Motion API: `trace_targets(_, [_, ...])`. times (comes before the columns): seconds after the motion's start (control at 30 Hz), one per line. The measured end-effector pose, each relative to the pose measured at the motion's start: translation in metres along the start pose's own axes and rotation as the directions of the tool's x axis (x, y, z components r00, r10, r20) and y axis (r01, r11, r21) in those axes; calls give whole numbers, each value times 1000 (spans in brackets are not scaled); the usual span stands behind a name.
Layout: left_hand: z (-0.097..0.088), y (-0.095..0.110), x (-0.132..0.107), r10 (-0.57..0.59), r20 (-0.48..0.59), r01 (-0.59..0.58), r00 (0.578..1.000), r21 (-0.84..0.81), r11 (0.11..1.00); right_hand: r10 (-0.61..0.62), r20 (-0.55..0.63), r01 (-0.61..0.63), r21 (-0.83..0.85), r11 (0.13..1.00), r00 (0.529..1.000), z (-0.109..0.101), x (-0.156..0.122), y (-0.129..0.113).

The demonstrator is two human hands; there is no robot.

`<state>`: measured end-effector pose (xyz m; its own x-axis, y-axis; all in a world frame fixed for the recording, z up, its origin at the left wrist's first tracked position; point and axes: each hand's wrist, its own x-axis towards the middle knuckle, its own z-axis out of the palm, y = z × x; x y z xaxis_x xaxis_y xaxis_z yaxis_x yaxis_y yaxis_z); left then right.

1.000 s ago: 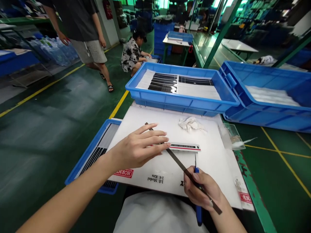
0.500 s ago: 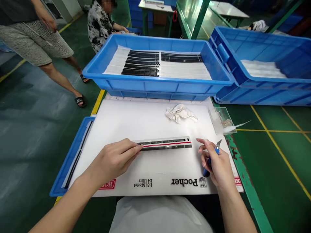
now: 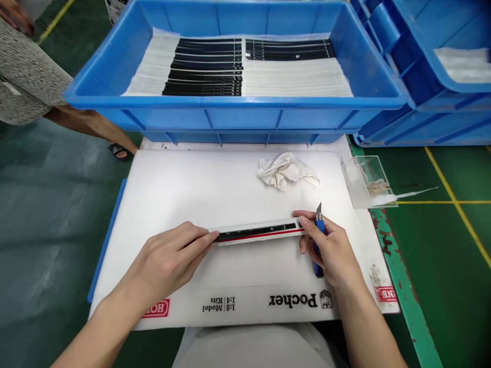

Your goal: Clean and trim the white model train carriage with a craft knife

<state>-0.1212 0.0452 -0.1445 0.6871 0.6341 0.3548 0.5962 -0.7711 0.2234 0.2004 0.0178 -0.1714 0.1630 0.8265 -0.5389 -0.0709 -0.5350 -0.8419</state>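
Note:
A long narrow black strip with a red line and pale edges (image 3: 261, 233) spans the space between my hands above the white board. My left hand (image 3: 172, 255) pinches its left end between thumb and fingers. At the other end, the thumb and fingers of my right hand (image 3: 326, 245) close on the strip's tip. That same hand also carries a blue craft knife (image 3: 318, 230), tucked against the fingers with its blade pointing up and away. Part of the knife's handle is hidden by the fingers.
A white printed board (image 3: 172, 189) covers the table. On it lies a crumpled white cloth (image 3: 286, 171). A clear box (image 3: 368, 179) with a white pointed tool sits at the right edge. Behind stands a blue bin (image 3: 238, 115) of black strips. A person's leg (image 3: 92, 120) shows at left.
My right hand has moved left and taken the strip's right end, with the knife still in it. The strip has tilted. My view has dipped closer to the table.

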Motion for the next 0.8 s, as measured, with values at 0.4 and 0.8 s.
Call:
trace_targets(0.4, [-2, -2, 5, -20, 33, 21, 999, -35, 999, 6, -12, -6, 21, 1000, 1000, 2, 3, 4])
trace_targets(0.8, [1, -1, -2, -23, 32, 23, 999, -2, 1000, -27, -60, 25, -28, 999, 998, 6, -2, 7])
